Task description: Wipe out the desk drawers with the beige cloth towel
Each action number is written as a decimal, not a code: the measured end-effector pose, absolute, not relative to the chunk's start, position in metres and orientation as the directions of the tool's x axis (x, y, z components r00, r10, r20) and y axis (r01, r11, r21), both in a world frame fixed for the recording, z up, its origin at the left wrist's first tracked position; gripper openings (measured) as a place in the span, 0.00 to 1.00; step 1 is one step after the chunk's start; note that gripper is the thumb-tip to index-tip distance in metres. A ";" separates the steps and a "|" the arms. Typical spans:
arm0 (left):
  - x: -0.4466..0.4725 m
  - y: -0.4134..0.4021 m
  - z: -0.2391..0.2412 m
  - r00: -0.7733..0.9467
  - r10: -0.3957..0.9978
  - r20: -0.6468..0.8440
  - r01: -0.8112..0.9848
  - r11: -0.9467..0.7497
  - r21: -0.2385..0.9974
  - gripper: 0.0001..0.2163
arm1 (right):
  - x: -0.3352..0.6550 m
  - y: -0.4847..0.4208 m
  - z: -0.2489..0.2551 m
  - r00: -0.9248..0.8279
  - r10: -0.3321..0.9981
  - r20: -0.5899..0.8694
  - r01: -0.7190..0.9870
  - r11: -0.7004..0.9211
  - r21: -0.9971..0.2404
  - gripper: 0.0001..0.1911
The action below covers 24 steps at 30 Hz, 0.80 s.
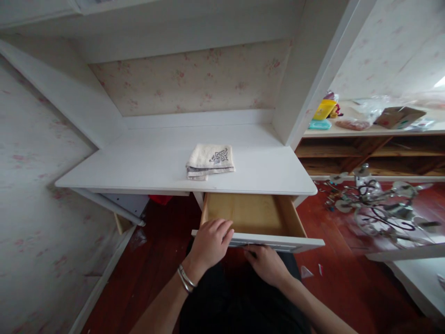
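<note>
Looking at a drawer (pixel 250 211) standing open under the front edge of the table (pixel 146 162), with some floor (pixel 347 278) off its right side. Got the left hand (pixel 210 243) over the drawer's front, fingers close together, right hand (pixel 269 265) against its face, fingers mostly hidden; can't tell about either grip. Plenty of white surface around a folded cloth (pixel 206 157). Chandelier (pixel 399 211) at right, in front of a low shelf (pixel 358 133).

Chandelier (pixel 399 211) on red floor (pixel 340 283), cardboard box (pixel 399 118), floral wallpaper (pixel 198 81)
</note>
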<state>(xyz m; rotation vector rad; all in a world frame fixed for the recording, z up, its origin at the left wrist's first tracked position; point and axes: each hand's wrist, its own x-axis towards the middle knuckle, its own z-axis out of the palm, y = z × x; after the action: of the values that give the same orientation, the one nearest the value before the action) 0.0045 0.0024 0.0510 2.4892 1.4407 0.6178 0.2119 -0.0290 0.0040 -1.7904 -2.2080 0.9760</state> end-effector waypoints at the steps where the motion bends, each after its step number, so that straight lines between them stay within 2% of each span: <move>1: 0.005 -0.002 0.046 0.428 0.876 0.222 0.802 -0.481 0.355 0.13 | 0.213 -0.035 0.004 -0.294 0.909 -0.295 0.816 0.078 -0.572 0.17; 5: 0.007 -0.019 0.032 0.367 0.918 0.153 0.866 -0.397 0.304 0.17 | 0.219 -0.056 0.011 -0.341 0.864 -0.369 0.811 0.073 -0.580 0.22; 7: 0.009 -0.027 0.030 0.324 0.935 0.142 0.885 -0.353 0.305 0.18 | 0.223 -0.063 0.026 -0.423 0.814 -0.399 0.806 0.136 -0.577 0.25; 9: 0.012 -0.035 0.028 0.290 0.946 0.141 0.897 -0.320 0.303 0.18 | 0.226 -0.065 0.052 -0.539 0.740 -0.403 0.762 0.223 -0.608 0.22; 12: 0.014 -0.044 0.026 0.247 0.955 0.166 0.914 -0.287 0.288 0.17 | 0.222 -0.052 0.102 -0.675 0.669 -0.311 0.630 0.303 -0.715 0.15; 15: 0.015 -0.056 0.025 0.233 0.950 0.208 0.923 -0.283 0.261 0.15 | 0.207 -0.018 0.140 -0.695 0.707 -0.131 0.524 0.373 -0.766 0.17; 18: 0.017 -0.074 0.028 0.224 0.939 0.262 0.926 -0.289 0.245 0.14 | 0.181 0.032 0.148 -0.579 0.814 0.039 0.568 0.438 -0.697 0.16; 20: 0.018 -0.089 0.029 0.199 0.932 0.302 0.930 -0.277 0.243 0.13 | 0.158 0.065 0.142 -0.559 0.823 0.103 0.623 0.498 -0.603 0.16; 22: 0.019 -0.106 0.027 0.181 0.916 0.357 0.932 -0.276 0.235 0.12 | 0.131 0.095 0.135 -0.532 0.840 0.108 0.714 0.513 -0.476 0.20; 24: 0.018 -0.121 0.021 0.188 0.882 0.431 0.928 -0.303 0.215 0.11 | 0.104 0.122 0.129 -0.507 0.853 0.125 0.780 0.516 -0.355 0.29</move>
<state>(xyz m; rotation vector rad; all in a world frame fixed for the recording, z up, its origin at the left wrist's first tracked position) 0.0181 -0.1211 0.0212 2.4918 1.9062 0.7914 0.1037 0.1215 0.1287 -1.3710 -2.4766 0.3672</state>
